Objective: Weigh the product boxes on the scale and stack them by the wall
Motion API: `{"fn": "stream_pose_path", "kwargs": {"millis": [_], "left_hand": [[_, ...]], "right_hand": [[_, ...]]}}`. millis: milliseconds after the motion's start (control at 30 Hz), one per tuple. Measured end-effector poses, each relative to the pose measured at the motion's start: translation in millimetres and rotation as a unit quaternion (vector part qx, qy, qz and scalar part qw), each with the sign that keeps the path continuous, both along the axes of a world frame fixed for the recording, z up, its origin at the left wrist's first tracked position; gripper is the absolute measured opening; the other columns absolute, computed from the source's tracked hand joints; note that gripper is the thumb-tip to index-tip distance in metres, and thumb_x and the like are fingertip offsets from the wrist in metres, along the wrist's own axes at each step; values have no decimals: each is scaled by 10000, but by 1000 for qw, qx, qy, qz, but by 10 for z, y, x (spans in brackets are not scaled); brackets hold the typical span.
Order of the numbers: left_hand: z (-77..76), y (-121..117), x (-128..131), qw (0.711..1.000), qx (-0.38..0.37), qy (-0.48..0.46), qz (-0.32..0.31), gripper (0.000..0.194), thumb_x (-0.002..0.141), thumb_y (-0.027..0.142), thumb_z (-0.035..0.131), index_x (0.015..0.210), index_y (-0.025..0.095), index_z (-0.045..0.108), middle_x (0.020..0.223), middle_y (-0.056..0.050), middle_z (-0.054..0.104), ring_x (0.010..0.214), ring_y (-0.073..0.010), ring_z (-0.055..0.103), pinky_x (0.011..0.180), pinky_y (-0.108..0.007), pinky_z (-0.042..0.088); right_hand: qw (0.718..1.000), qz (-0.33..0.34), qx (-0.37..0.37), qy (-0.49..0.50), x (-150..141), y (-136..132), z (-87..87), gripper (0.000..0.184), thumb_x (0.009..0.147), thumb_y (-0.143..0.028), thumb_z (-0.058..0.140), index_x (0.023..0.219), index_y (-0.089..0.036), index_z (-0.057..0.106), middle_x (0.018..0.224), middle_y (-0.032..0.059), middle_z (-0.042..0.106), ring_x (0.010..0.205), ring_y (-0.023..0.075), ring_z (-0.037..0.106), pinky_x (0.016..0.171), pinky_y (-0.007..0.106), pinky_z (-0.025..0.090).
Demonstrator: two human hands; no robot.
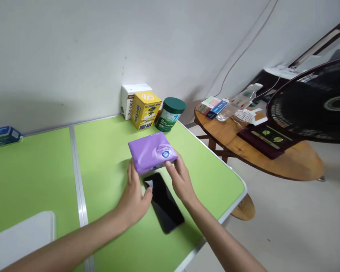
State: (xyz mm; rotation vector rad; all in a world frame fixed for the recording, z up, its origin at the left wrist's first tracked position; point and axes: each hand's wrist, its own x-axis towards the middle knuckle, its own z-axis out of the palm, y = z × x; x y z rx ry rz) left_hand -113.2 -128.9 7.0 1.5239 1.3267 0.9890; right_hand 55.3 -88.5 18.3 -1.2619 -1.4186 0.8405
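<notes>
A purple tissue pack [151, 151] lies on the green table [107, 158]. My left hand [134, 194] grips its near left corner, thumb resting by a black phone [163, 202]. My right hand [180, 177] pinches the pack's near right corner. The phone lies flat on the table just below the pack, between my two hands.
Against the wall stand a white box [128, 98], a yellow box [145, 109] and a green-lidded tub [170, 114]. A blue box [2, 136] sits far left, a white board [19, 238] near left. Right: a round wooden table [272, 158] with clutter and a black fan [317, 105].
</notes>
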Motion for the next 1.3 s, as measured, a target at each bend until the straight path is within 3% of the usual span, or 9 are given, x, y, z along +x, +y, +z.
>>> {"fn": "stream_pose_path", "kwargs": {"millis": [133, 267, 433, 567, 800, 1033, 1167, 1300], "left_hand": [[-241, 707, 396, 996, 13, 85, 6, 894, 760, 126, 525, 1475, 59, -9, 1570, -257, -18, 1460, -326, -4, 1187, -498, 130], [-389, 1263, 478, 990, 75, 122, 11, 911, 736, 96, 530, 1478, 64, 1, 1574, -249, -16, 1457, -331, 2, 1190, -501, 117], [-477, 1632, 448, 976, 81, 201, 25, 823, 750, 73, 505, 1463, -13, 105, 1555, -278, 114, 1451, -350, 122, 1188, -483, 184], [-549, 1641, 443, 969, 108, 220, 23, 817, 763, 96, 504, 1482, 55, 118, 1569, -229, 137, 1449, -336, 160, 1179, -491, 219], [-580, 1655, 427, 966, 109, 233, 12, 864, 757, 151, 543, 1494, 99, 95, 1581, -189, 138, 1451, -321, 164, 1180, -480, 223], [-558, 1701, 428, 975, 90, 204, 9, 865, 735, 188, 574, 1481, 64, 153, 1572, -193, 176, 1449, -321, 174, 1189, -463, 203], [-470, 1587, 348, 983, 26, 179, -17, 819, 748, 161, 539, 1477, 63, 178, 1564, -194, 205, 1450, -304, 182, 1191, -469, 182], [-221, 1123, -129, 981, 3, 183, -69, 732, 710, 227, 600, 1400, 91, 397, 1441, -197, 450, 1365, -326, 381, 1148, -500, 279]], "right_hand": [[1000, -4, -7, 24, 233, 717, -302, 514, 847, -531, 530, 1210, -169, 567, 1224, 113, 632, 1110, 272, 570, 996, 430, 418], [999, -3, 10, 43, 362, 1356, -505, 515, 797, -576, 527, 1103, -169, 612, 1129, 92, 679, 1067, 268, 594, 959, 409, 449], [999, -14, 23, 45, 421, 1755, -707, 468, 765, -547, 580, 1041, -170, 613, 1067, 88, 693, 993, 261, 612, 939, 420, 454], [998, -29, 34, 47, 434, 1743, -811, 441, 802, -508, 563, 1091, -175, 584, 1123, 96, 669, 1039, 247, 598, 964, 394, 438], [998, -47, 34, 38, 456, 1733, -844, 443, 815, -525, 558, 1093, -181, 585, 1089, 92, 678, 1010, 243, 606, 937, 378, 456], [996, -80, 29, 5, 403, 1733, -831, 500, 795, -575, 525, 1077, -168, 591, 1087, 115, 675, 1002, 251, 607, 933, 401, 461], [994, -103, 17, -19, 361, 1589, -666, 598, 734, -603, 548, 1121, -149, 575, 1146, 162, 645, 1047, 279, 595, 930, 468, 466], [994, -102, 11, -35, 337, 1170, -308, 636, 657, -573, 627, 1135, -157, 575, 1233, 215, 591, 1148, 355, 544, 969, 596, 400]]}}
